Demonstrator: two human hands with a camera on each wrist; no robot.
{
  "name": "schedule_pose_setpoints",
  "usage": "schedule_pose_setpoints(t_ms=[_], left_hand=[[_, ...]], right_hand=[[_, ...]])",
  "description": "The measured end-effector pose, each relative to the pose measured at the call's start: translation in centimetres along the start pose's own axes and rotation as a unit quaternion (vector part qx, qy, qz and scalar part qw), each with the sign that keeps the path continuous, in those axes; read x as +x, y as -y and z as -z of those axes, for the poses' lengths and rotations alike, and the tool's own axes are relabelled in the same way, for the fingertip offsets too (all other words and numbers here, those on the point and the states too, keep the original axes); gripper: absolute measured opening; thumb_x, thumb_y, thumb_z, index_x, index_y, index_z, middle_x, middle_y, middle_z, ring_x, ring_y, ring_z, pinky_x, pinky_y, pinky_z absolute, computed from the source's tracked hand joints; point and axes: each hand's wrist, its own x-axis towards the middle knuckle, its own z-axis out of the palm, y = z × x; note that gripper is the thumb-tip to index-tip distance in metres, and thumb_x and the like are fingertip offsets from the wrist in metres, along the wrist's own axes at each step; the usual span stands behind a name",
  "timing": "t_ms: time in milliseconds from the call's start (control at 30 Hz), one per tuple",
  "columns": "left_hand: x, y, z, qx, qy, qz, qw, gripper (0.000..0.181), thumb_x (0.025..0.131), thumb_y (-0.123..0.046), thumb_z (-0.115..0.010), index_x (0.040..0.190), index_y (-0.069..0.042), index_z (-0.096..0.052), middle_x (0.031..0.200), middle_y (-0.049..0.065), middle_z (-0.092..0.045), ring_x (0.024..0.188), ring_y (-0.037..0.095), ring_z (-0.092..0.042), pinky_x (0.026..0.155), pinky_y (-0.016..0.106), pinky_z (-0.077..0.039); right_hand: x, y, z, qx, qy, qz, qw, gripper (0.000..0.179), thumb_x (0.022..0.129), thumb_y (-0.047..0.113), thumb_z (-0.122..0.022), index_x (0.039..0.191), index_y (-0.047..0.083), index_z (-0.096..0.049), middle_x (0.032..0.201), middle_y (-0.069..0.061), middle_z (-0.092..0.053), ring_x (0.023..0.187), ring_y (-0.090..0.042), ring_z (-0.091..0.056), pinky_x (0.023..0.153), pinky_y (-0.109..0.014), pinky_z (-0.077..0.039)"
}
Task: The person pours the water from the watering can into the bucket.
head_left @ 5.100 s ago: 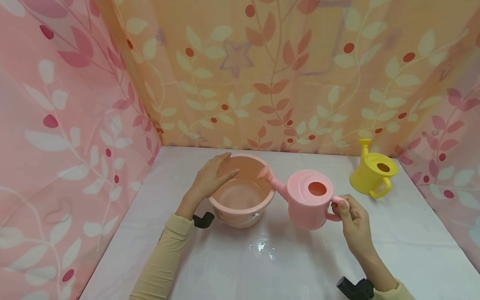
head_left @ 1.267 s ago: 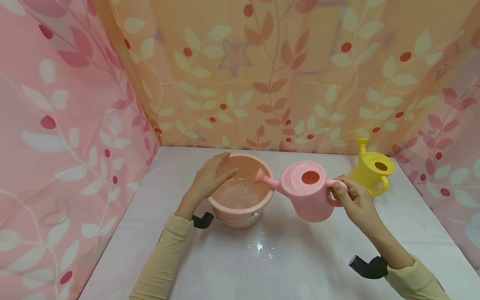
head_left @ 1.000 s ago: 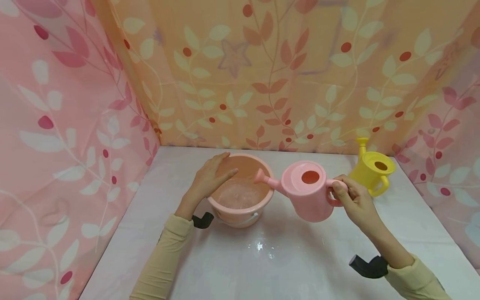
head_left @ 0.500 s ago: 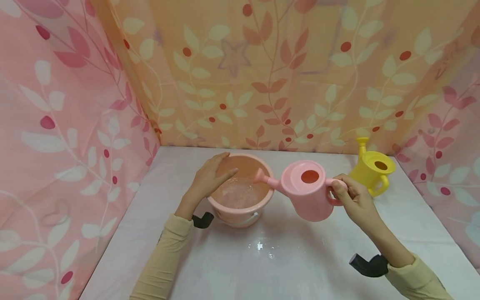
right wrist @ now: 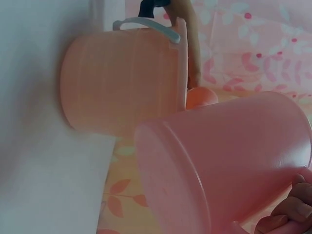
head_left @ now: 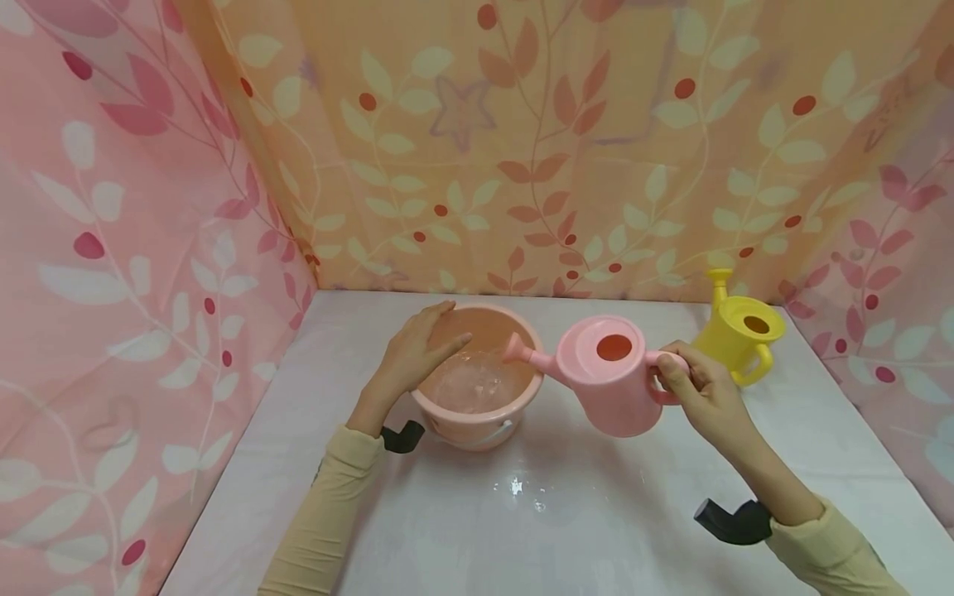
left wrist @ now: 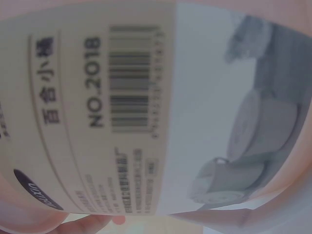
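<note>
A pink watering can (head_left: 614, 401) hangs above the table, tilted toward the bucket, its spout (head_left: 516, 348) over the rim. My right hand (head_left: 704, 393) grips its handle; curled fingers show on it in the right wrist view. Rippling water (head_left: 477, 385) fills the bottom of the light pink bucket (head_left: 477, 426), which stands on the table with its pale carry handle hanging at the front. On the bucket's left rim rests my left hand (head_left: 417, 352), thumb stretched over the opening. A printed label with a barcode (left wrist: 129, 80) on the bucket's side fills the left wrist view.
At the back right of the white table (head_left: 596, 530) stands a yellow watering can (head_left: 726, 338), partly behind my right hand. Small wet spots (head_left: 516, 488) glisten in front of the bucket. Floral cloth (head_left: 522, 149) walls off the back and both sides.
Over the past five seconds my right hand has raised the pink watering can and tipped it further; the calm water in the bucket became rippled. My left hand has stayed on the rim.
</note>
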Motion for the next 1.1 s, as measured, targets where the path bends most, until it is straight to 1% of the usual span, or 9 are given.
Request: schedule_pose_setpoints(t_ms=[233, 567, 867, 1100], left_hand=[[0.07, 0.06, 0.02, 0.003, -0.001, -0.001, 1.0000, 0.075, 0.084, -0.068, -0.044, 0.144, -0.024, -0.033, 0.146, -0.002, -0.036, 0.133, 0.026, -0.034, 0.101, 0.056, -0.032], [-0.10, 0.01, -0.01, -0.003, 0.001, -0.001, 1.0000, 0.075, 0.084, -0.068, -0.044, 0.144, -0.025, -0.033, 0.147, -0.002, -0.035, 0.133, 0.026, -0.033, 0.101, 0.057, -0.031], [-0.09, -0.03, -0.01, -0.006, 0.002, 0.003, 1.0000, 0.072, 0.084, -0.067, -0.045, 0.143, -0.030, -0.032, 0.147, -0.003, -0.035, 0.133, 0.025, -0.033, 0.100, 0.058, -0.031], [-0.05, -0.04, -0.05, 0.002, -0.002, 0.002, 1.0000, 0.072, 0.084, -0.068, -0.045, 0.143, -0.028, -0.033, 0.146, -0.004, -0.035, 0.133, 0.024, -0.033, 0.101, 0.057, -0.032]], right_hand=[[0.13, -0.04, -0.01, -0.001, 0.001, -0.013, 0.9999, 0.017, 0.097, 0.014, -0.047, 0.100, 0.002, -0.058, 0.089, 0.011, -0.059, 0.081, -0.008, -0.057, 0.062, -0.024, -0.055], [0.13, 0.12, 0.11, 0.002, 0.004, 0.002, 1.0000, 0.015, 0.097, 0.011, -0.047, 0.100, 0.001, -0.058, 0.089, 0.010, -0.059, 0.080, -0.008, -0.057, 0.061, -0.024, -0.055], [0.14, 0.13, 0.15, 0.001, 0.003, 0.000, 1.0000, 0.015, 0.097, 0.010, -0.047, 0.100, 0.001, -0.058, 0.089, 0.012, -0.059, 0.081, -0.007, -0.057, 0.061, -0.024, -0.055], [0.20, 0.21, 0.21, 0.002, 0.003, 0.002, 1.0000, 0.015, 0.097, 0.010, -0.047, 0.100, 0.001, -0.058, 0.090, 0.012, -0.059, 0.081, -0.006, -0.058, 0.060, -0.025, -0.055]])
